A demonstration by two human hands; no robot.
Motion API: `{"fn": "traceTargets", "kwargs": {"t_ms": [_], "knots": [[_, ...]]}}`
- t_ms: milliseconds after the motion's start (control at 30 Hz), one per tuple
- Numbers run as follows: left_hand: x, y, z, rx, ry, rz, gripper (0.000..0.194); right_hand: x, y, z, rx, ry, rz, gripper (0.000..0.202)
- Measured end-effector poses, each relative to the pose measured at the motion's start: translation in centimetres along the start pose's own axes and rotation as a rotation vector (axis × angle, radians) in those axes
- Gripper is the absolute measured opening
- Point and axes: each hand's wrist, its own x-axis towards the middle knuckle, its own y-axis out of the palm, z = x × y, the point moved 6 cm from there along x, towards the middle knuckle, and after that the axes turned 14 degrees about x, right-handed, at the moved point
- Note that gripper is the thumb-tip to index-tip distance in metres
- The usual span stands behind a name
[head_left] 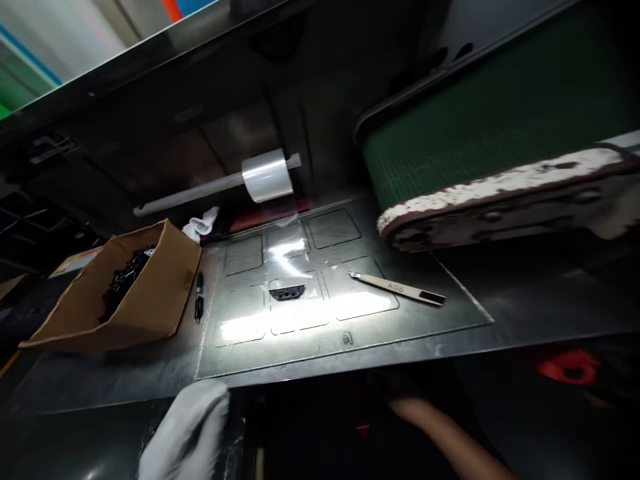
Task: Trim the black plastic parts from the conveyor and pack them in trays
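Observation:
My left hand, covered in light grey cloth, is blurred at the table's front edge, and its fingers cannot be made out. Below that edge the forearm of my right hand reaches into deep shadow, which hides the fingers. A small black plastic part with a row of holes lies on the clear sheet covering the table. To its right rests a pair of tweezers marked A06, with a dark end. A black pen lies at the left, beside the sheet.
A cardboard box of small black parts stands at the left. Behind the sheet, a roll of clear film hangs on a pale rod. A green conveyor belt juts in from the right. White cloth lies behind the box.

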Motion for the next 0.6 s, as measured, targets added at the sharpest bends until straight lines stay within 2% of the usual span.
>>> {"fn": "traceTargets", "kwargs": {"t_ms": [67,133,200,300,367,467,600], "knots": [[4.1,3.0,-4.9,-0.02,0.211,0.114,0.038,-0.3,0.6,0.1,0.02,-0.023,0.043,0.047],[8.3,6.0,-7.2,0.07,0.367,0.164,0.031,-0.8,0.9,-0.1,0.042,-0.038,0.059,0.047],[11.7,8.8,-7.9,0.247,0.489,0.214,0.028,-1.5,0.7,-0.3,0.077,-0.046,0.044,0.046],[14.5,11.7,-7.8,0.376,0.605,0.349,0.034,-2.3,-0.2,-0.6,0.14,-0.059,0.001,0.041],[15.0,12.3,-7.8,0.44,0.659,0.393,0.034,-2.7,-0.9,-0.8,0.175,-0.058,-0.041,0.041],[15.1,12.3,-7.6,0.488,0.704,0.405,0.031,-3.0,-1.7,-0.8,0.207,-0.059,-0.073,0.041],[16.3,12.3,-6.9,0.448,0.642,0.352,0.028,-2.8,-1.9,-0.1,0.21,-0.074,-0.038,0.039]]}}
